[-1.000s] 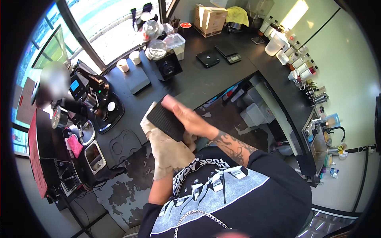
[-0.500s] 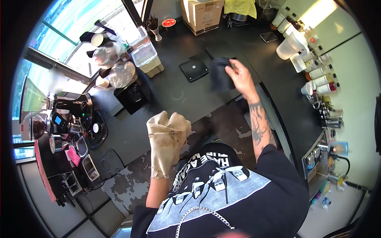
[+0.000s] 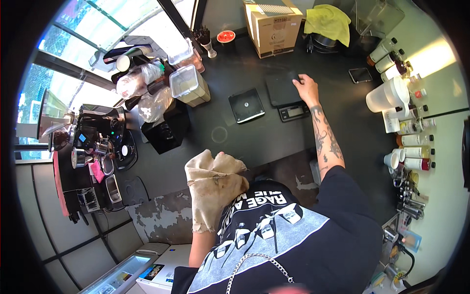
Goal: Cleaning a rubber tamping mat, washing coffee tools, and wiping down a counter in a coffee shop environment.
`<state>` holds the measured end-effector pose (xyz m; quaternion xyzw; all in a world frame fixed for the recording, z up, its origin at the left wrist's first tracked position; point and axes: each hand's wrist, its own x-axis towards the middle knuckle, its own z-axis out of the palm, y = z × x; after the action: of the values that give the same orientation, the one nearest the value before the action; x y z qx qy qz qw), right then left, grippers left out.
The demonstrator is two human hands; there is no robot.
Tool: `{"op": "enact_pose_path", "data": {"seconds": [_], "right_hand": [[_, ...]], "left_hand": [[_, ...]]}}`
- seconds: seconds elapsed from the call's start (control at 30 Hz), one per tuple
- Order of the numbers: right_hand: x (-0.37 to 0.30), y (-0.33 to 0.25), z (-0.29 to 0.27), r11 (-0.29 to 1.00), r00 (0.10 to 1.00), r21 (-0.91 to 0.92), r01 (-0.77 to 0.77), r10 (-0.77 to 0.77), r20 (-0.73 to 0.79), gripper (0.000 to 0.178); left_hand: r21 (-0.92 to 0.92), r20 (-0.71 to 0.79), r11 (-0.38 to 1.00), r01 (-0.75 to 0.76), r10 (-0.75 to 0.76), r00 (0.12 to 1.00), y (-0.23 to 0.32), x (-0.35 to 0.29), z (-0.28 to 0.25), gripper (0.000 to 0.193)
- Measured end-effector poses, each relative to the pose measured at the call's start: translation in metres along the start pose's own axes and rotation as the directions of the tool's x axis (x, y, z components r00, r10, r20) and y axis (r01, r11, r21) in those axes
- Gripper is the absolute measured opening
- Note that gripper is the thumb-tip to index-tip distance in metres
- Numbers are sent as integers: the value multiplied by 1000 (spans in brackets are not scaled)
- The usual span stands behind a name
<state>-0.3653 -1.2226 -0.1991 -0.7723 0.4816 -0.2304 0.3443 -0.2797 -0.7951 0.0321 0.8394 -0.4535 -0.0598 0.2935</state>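
My right hand [image 3: 308, 90] is at the right edge of a black digital scale [image 3: 282, 89], thumb and fingers closed at its flat square top. The scale lies on the dark countertop, with its small grey display [image 3: 295, 112] on the side nearest me. Just left of it sits a black square plate [image 3: 246, 105] with a round silver spot in its middle. A stained beige cloth [image 3: 211, 183] is draped over my left hand [image 3: 221, 154] and wrist, in front of my body; only a bit of finger shows, and the hand appears closed in the folds.
A clear lidded tub [image 3: 189, 87], a black box [image 3: 164, 132] and plastic-wrapped cups [image 3: 153, 104] stand to the left. Behind are a cardboard box [image 3: 274, 32] and a yellow-green cloth [image 3: 327, 23]. At right are a phone [image 3: 360, 75], a plastic jug [image 3: 387, 97] and several bottles [image 3: 415, 140].
My right hand held a dark, blurred object raised above the counter; now it rests at the scale, which lies flat. My left hand stays in the cloth. The view has shifted.
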Motion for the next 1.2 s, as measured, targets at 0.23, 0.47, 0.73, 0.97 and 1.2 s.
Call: {"op": "enact_pose_path", "data": {"seconds": [0.23, 0.47, 0.73, 0.97, 1.2], "right_hand": [[-2, 18, -14, 945, 989, -325, 31, -77, -129, 38], [-6, 50, -12, 995, 993, 21, 93, -91, -79, 19], [-44, 55, -20, 977, 999, 215, -9, 20, -46, 26], [-49, 65, -22, 939, 999, 343, -16, 25, -20, 28], [-38, 57, -9, 1000, 997, 30, -3, 5, -77, 39]], "left_hand": [[33, -27, 999, 18, -17, 999, 27, 23, 0, 23], [47, -17, 999, -2, 3, 1000, 46, 33, 4, 21], [23, -3, 999, -29, 29, 1000, 47, 38, 13, 27], [-8, 25, 999, -38, 38, 999, 43, 30, 14, 33], [-30, 33, 999, -39, 40, 999, 34, 25, 10, 39]]}}
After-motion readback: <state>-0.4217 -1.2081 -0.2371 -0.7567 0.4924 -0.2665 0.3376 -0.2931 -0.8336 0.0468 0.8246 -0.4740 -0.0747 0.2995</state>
